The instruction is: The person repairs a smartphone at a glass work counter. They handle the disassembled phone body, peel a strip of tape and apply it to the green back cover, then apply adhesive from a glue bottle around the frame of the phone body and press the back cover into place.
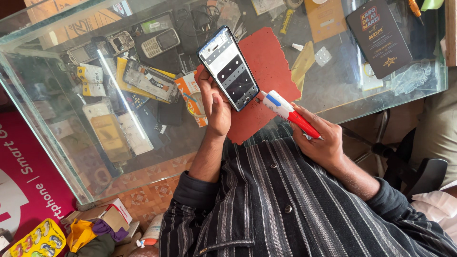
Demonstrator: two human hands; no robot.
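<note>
Left hand (216, 107) grips a stripped phone frame (228, 68) above the red mat (266, 62); right hand (320, 138) clasps a red-and-white screwdriver (288, 112) touching the frame's lower edge

Your work surface: a glass-topped display counter (57, 143), running from the left edge to the upper right of the frame. On the glass before you, centre frame: one red perforated mat (266, 62). Upper right: one dark printed card (378, 35), one tan card (326, 16), crumpled clear plastic (412, 76). Beside the mat's right edge: one yellowish strip (303, 64), one small square mesh piece (323, 55).
</note>
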